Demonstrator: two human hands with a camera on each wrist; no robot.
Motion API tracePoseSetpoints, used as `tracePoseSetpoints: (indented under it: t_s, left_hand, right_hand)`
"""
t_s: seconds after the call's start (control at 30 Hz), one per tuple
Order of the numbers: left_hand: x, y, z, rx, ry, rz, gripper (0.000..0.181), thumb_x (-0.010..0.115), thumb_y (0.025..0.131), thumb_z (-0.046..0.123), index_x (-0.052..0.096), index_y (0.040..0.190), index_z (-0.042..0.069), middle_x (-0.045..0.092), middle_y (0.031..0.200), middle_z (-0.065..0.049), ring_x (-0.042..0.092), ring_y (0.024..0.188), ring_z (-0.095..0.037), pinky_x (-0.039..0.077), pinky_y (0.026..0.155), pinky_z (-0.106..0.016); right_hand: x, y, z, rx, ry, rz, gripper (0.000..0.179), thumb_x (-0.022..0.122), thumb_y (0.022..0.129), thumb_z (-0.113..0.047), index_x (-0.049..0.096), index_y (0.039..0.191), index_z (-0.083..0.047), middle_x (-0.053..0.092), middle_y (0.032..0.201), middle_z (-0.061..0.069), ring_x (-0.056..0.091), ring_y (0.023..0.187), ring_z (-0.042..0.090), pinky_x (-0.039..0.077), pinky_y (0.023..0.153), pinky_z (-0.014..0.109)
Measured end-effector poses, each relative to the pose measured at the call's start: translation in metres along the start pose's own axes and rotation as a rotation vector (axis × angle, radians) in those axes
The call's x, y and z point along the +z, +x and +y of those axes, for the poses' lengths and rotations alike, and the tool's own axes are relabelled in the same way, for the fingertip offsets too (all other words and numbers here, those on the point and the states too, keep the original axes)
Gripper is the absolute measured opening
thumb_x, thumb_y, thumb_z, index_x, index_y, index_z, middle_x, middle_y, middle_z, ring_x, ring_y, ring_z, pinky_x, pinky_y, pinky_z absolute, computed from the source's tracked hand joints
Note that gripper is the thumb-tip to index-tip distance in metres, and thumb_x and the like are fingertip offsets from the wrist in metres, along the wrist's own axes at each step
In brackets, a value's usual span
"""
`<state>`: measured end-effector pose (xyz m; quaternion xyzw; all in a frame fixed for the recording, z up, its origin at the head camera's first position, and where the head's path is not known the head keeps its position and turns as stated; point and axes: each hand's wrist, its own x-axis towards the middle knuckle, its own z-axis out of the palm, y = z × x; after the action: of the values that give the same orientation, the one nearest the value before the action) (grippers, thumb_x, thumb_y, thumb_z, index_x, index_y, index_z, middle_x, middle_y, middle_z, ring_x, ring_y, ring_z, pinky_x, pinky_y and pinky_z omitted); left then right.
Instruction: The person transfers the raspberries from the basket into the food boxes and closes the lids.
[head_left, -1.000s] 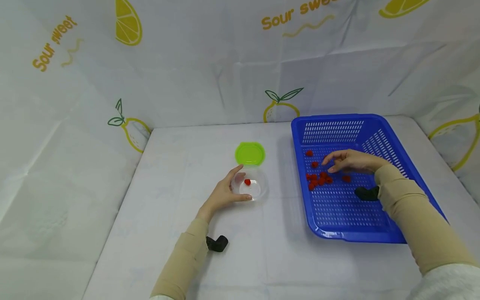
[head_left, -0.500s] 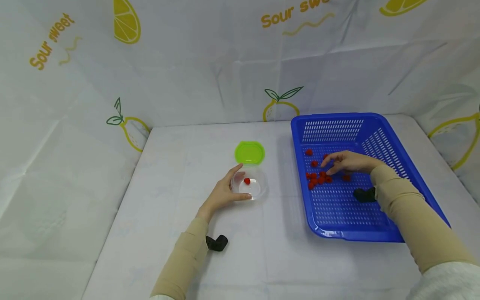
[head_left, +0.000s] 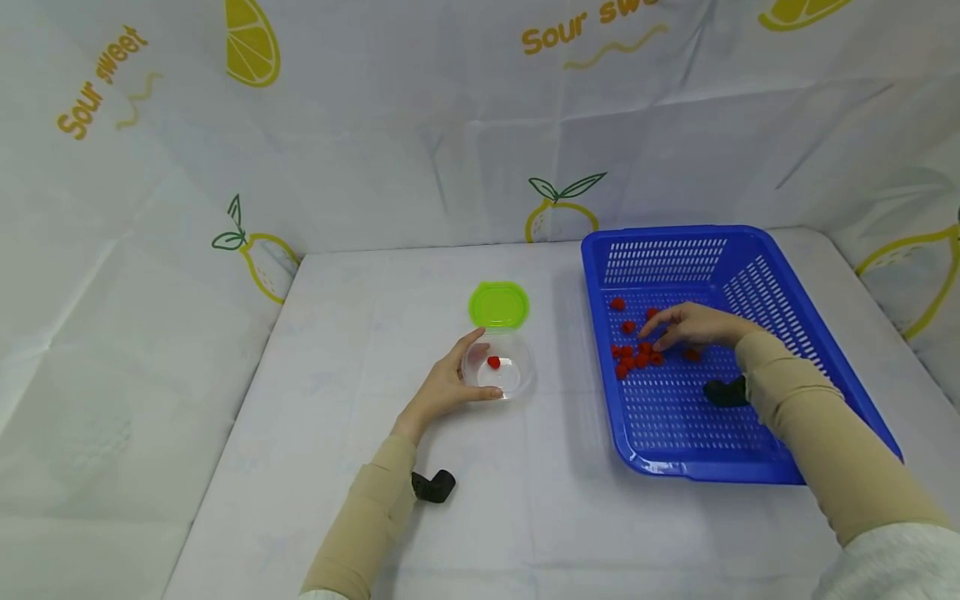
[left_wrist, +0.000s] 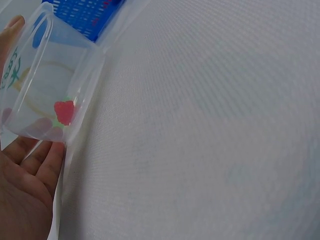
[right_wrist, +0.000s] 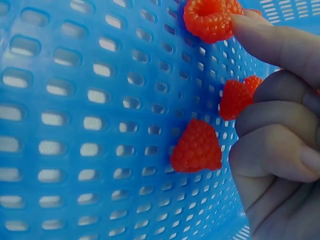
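Observation:
My left hand (head_left: 446,385) grips a clear plastic cup (head_left: 520,371), thumb and fingers round its side, on the white table. One raspberry (left_wrist: 64,112) lies in the cup. Beyond the cup is a bright green lid (head_left: 499,305). My right hand (head_left: 693,325) reaches into a blue basket (head_left: 765,454), over several raspberries (head_left: 628,327). In the right wrist view, a fingertip touches the edge of a hollow raspberry (right_wrist: 207,22), and other fingers are curled in. Whether it is pinched is hidden. Another raspberry (right_wrist: 196,150) lies near that hand.
The basket has raised, slotted walls, and its floor is perforated. White cloth with lemon prints (head_left: 562,218) hangs behind and at the sides. A black wrist camera (head_left: 433,486) is on the left forearm, another (head_left: 726,392) on the right.
My right hand has shifted slightly left and down, its fingertips now closer to the raspberries. The left hand and the cup stay in place. The head view has tilted slightly.

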<state>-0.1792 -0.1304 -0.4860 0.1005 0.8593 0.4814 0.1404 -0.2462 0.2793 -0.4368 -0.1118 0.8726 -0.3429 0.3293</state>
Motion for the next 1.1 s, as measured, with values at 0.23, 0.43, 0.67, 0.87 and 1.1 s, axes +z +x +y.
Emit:
tracePoseSetpoints:
  t_s: [0.23, 0.43, 0.67, 0.87, 1.1]
  left_hand:
    - [0.001, 0.0006, -0.0014, 0.031, -0.001, -0.001, 0.098, 0.083, 0.064, 0.042, 0.027, 0.144, 0.039, 0.043, 0.144, 0.009, 0.033, 0.139, -0.024, 0.035, 0.108, -0.05]
    - [0.0008, 0.001, -0.0016, 0.043, -0.005, 0.002, 0.098, 0.083, 0.064, 0.043, 0.027, 0.144, 0.039, 0.045, 0.143, 0.009, 0.032, 0.139, -0.023, 0.035, 0.108, -0.05]
    - [0.0005, 0.0003, -0.0025, 0.04, 0.001, 0.003, 0.096, 0.083, 0.064, 0.043, 0.026, 0.142, 0.045, 0.042, 0.145, 0.005, 0.032, 0.139, -0.025, 0.034, 0.108, -0.052]
    - [0.0002, 0.0008, -0.0032, 0.05, -0.01, 0.001, 0.096, 0.083, 0.065, 0.042, 0.026, 0.142, 0.045, 0.043, 0.145, 0.007, 0.032, 0.139, -0.024, 0.034, 0.109, -0.051]
    - [0.0003, 0.0012, -0.0041, 0.05, -0.016, 0.001, 0.097, 0.083, 0.065, 0.041, 0.027, 0.143, 0.04, 0.044, 0.144, 0.008, 0.032, 0.139, -0.022, 0.035, 0.109, -0.049]
  right_hand:
    - [0.0034, 0.001, -0.005, -0.026, -0.095, 0.015, 0.033, 0.063, 0.085, -0.022, 0.065, 0.114, -0.004, 0.054, 0.127, 0.023, 0.05, 0.115, 0.032, 0.045, 0.094, 0.048]
    - [0.0029, 0.0011, -0.0071, 0.001, -0.105, 0.01, 0.034, 0.063, 0.085, -0.022, 0.064, 0.114, -0.004, 0.054, 0.125, 0.021, 0.05, 0.105, 0.023, 0.045, 0.087, 0.036]
    - [0.0033, 0.0032, -0.0063, 0.011, -0.119, 0.006, 0.033, 0.064, 0.084, -0.021, 0.061, 0.111, -0.002, 0.059, 0.1, 0.013, 0.05, 0.084, 0.019, 0.043, 0.073, 0.031]
    - [0.0033, 0.0038, -0.0079, 0.02, -0.068, -0.007, 0.033, 0.063, 0.083, -0.018, 0.055, 0.111, -0.001, 0.031, 0.065, -0.004, 0.026, 0.054, 0.009, 0.028, 0.056, 0.026]
    - [0.0017, -0.0001, -0.0077, 0.029, -0.034, -0.008, 0.035, 0.063, 0.084, -0.02, 0.052, 0.112, -0.004, 0.029, 0.066, -0.004, 0.027, 0.054, 0.009, 0.028, 0.052, 0.025]
